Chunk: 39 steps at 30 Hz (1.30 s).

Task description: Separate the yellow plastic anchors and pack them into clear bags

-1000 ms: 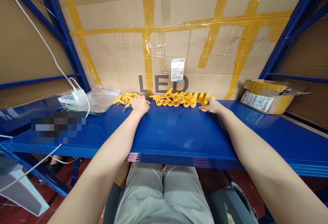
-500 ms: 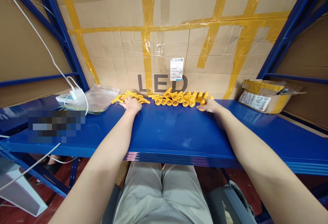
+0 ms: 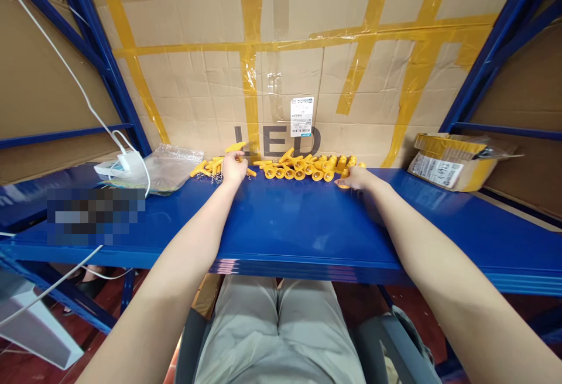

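My left hand [image 3: 236, 167] is closed on a yellow winged plastic piece [image 3: 235, 147], which sticks up above the fingers. It is over a pile of similar yellow pieces [image 3: 204, 167] with small shiny metal bits at their front. On the right, my right hand [image 3: 360, 177] has its fingers closed round a yellow cup-ended plastic part [image 3: 343, 182], low at the blue shelf [image 3: 281, 220]. Between the hands lie several yellow cup-ended parts [image 3: 299, 174], most with their round open ends facing me.
A large taped cardboard sheet [image 3: 197, 91] stands behind the shelf. A small open carton [image 3: 452, 161] is at the right. Plastic bags [image 3: 171, 167], a white power strip [image 3: 109, 169] with a cable and a blurred dark item [image 3: 96, 214] are at the left.
My left hand has risen slightly and moved right from the pile, with a yellow winged piece now showing above its fingers. My right hand stays at the same yellow part.
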Tool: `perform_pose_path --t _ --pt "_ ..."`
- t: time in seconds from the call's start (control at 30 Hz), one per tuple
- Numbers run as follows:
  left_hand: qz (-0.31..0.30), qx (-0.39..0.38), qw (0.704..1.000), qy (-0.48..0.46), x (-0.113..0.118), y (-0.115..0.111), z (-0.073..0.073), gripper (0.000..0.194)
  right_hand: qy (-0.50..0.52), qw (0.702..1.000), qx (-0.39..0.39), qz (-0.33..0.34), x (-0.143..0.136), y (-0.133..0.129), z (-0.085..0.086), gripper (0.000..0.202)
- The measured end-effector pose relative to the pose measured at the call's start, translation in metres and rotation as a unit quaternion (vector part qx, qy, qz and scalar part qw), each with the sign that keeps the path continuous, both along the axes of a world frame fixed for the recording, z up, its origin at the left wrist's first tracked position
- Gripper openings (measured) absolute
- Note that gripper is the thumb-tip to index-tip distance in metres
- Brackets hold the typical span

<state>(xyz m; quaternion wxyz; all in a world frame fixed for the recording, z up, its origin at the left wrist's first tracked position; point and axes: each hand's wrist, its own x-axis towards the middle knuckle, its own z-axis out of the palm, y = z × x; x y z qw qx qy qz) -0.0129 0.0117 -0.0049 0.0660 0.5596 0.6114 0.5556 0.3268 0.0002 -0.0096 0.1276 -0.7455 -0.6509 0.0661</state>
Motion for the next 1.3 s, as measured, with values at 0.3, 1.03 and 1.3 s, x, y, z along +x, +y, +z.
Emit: perform_pose_path --t 0.3,1.03,1.3 --pt "-0.041 0.003 0.975 -0.217 0.016 -0.003 -0.002 0.032 -0.058 0.994 -0.061 0.075 -0.032 -0.016 0.017 0.029" --pt "-0.267 -0.224 0.854 -0.386 0.042 -0.024 0.003 0.026 -0.072 0.949 0.097 0.292 -0.083 -0.027 0.001 0.033" --pt "-0.26 -0.234 0.854 -0.385 0.043 -0.023 0.003 0.023 -0.064 0.952 0.093 0.285 -0.082 -0.029 0.002 0.032"
